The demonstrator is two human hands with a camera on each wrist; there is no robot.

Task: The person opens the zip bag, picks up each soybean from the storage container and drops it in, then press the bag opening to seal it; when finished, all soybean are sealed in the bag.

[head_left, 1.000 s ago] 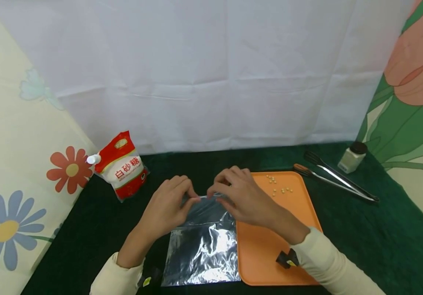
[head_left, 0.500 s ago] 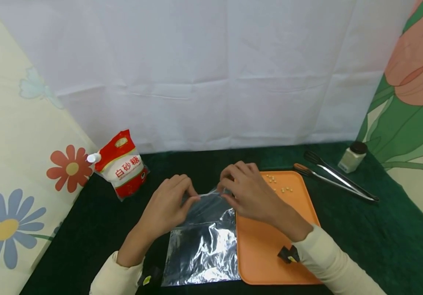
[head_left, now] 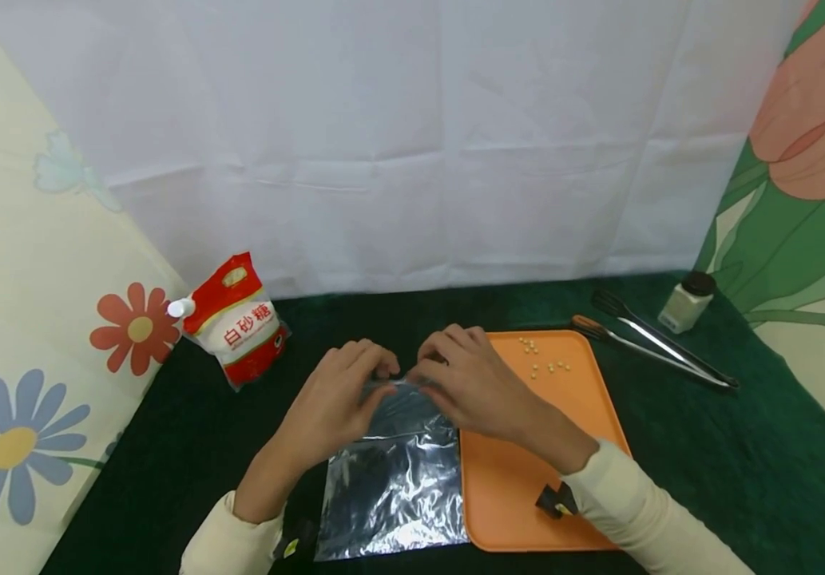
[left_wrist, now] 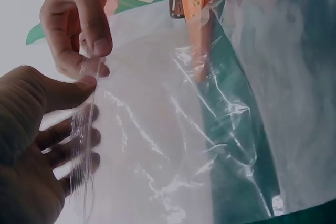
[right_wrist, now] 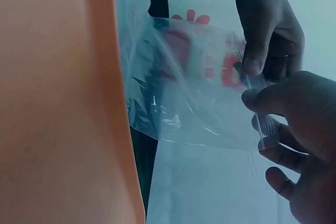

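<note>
Head view: clear plastic bag (head_left: 398,483) on the green-covered desk (head_left: 714,463), between my forearms and just left of the orange tray (head_left: 509,495). Its length runs from my grip back towards me; the top edge (head_left: 403,382) is the far one, lying crosswise. My left hand (head_left: 333,391) has the left part of it, my right hand (head_left: 471,387) the right, about equally near, fingertips close together.

Left wrist view: left thumb on one face of the edge, fingers loosely behind the film; right grip pinches just beside it.

Right wrist view: right thumb in front, fingers behind, another finger clear of the film. Judgement: what counts is edge crosswise, bag body square to it.
</note>
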